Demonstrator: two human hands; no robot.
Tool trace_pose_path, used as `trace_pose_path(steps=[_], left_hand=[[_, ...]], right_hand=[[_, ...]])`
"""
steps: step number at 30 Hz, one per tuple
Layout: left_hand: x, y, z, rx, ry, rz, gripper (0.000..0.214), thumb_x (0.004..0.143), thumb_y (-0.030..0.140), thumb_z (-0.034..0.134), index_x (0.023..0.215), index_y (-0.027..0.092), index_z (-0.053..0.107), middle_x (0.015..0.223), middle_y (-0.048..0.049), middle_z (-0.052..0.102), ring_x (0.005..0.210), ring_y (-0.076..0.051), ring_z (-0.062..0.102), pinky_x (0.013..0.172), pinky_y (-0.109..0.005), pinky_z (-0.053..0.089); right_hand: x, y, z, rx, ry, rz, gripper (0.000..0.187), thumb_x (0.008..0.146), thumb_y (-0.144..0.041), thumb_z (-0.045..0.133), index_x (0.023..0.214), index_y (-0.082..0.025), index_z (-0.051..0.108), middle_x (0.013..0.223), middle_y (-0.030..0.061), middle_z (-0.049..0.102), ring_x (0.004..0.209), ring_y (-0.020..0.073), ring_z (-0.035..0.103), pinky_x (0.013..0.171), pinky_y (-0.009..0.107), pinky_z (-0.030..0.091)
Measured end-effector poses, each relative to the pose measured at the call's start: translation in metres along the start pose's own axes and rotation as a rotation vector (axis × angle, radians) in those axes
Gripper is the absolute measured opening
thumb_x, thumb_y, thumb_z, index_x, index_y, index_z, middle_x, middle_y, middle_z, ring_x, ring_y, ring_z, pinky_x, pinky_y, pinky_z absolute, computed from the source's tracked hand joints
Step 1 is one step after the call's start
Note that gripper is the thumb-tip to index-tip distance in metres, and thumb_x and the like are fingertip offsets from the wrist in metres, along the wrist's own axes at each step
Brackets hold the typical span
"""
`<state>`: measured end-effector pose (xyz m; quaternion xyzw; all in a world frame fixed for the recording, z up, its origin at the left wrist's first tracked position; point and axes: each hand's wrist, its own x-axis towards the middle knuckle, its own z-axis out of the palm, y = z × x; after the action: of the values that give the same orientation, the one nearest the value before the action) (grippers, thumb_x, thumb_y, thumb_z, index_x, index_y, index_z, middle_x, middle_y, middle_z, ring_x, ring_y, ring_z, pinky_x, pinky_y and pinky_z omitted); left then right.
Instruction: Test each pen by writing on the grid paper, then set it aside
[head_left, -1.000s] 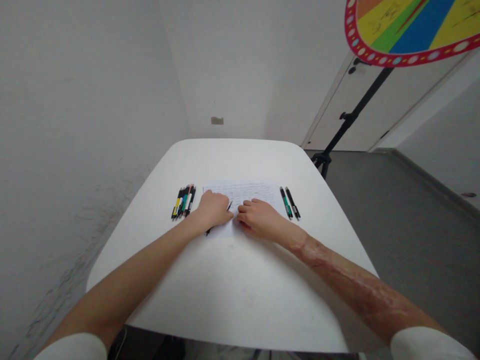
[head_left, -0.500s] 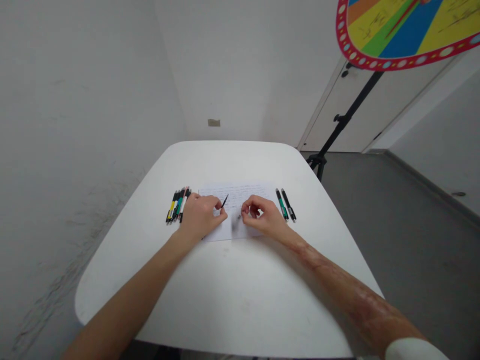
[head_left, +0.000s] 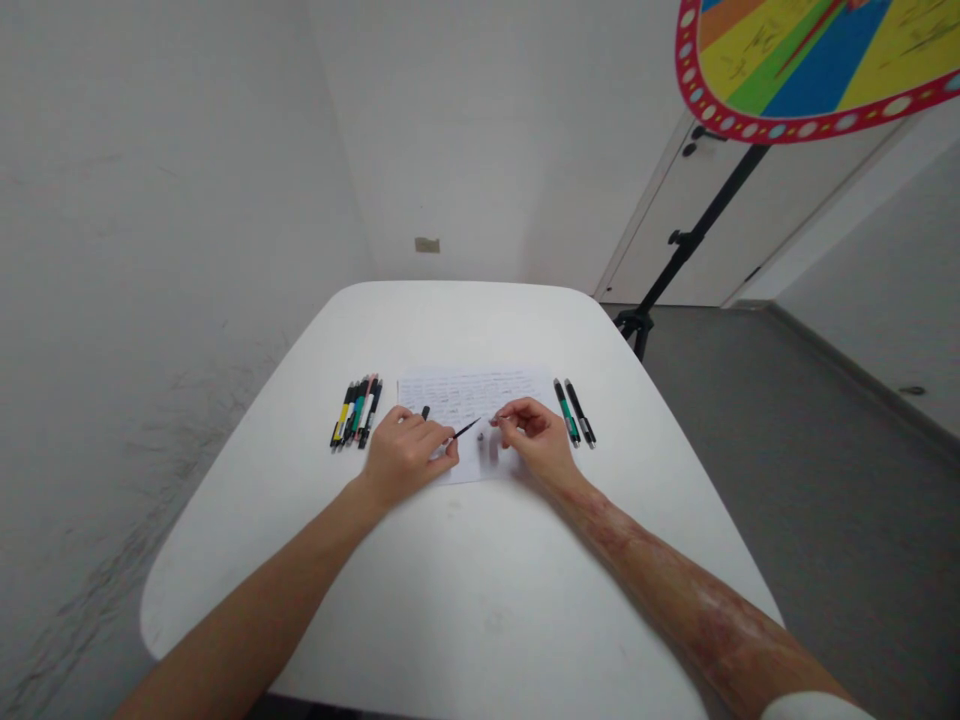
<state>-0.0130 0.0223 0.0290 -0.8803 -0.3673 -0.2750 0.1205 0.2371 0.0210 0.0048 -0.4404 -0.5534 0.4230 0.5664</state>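
Note:
My left hand (head_left: 409, 447) is closed, thumb and forefinger pinching a thin black pen refill (head_left: 466, 428) whose pointed end sticks out to the right. A short black end (head_left: 425, 412) shows above its fingers; whether it belongs to a pen barrel held in the palm is hidden. Just right of the refill tip, my right hand (head_left: 538, 440) pinches a tiny, thin, greyish piece (head_left: 494, 420), too small to name surely. Below, a small dark part (head_left: 481, 437) is by the paper (head_left: 480, 385), a handwritten sheet under both hands.
Several click pens (head_left: 356, 410) lie in a row left of the paper. To its right are a green-and-black pen (head_left: 566, 410) and a black pen (head_left: 580, 412). The white table (head_left: 465, 600) stands near walls. A colourful wheel (head_left: 795, 70) on a black stand (head_left: 697, 230) is at the right.
The refill has swung from pointing steeply up to pointing right, its tip nearer my right hand. My left hand has shifted slightly down, and the black end above its fingers has come into view.

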Motion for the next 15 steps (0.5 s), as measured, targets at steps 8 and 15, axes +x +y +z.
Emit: trace_pose_path(steps=[8,15], left_hand=[[-0.0003,-0.0035,0.0019,-0.028,-0.048,0.007,0.016,0.103,0.026,0.065,0.093,0.026,0.078,0.082,-0.0005,0.08,0.077,-0.02,0.071,0.083,-0.043,0.047],[0.0013,-0.0002,-0.0002,0.016,-0.069,0.021,0.018,0.105,0.027,0.062,0.095,0.026,0.077,0.083,-0.0005,0.08,0.077,-0.02,0.07,0.083,-0.043,0.046]], right_hand=[[0.0029,-0.0026,-0.0005,0.051,0.03,0.003,0.02,0.085,-0.04,0.082,0.092,-0.023,0.074,0.086,0.004,0.079,0.06,0.0146,0.062,0.06,0.033,0.054],[0.0023,-0.0053,-0.0015,0.014,-0.029,0.022,0.021,0.086,-0.041,0.083,0.093,-0.023,0.075,0.083,0.004,0.076,0.064,0.0162,0.064,0.061,0.034,0.055]])
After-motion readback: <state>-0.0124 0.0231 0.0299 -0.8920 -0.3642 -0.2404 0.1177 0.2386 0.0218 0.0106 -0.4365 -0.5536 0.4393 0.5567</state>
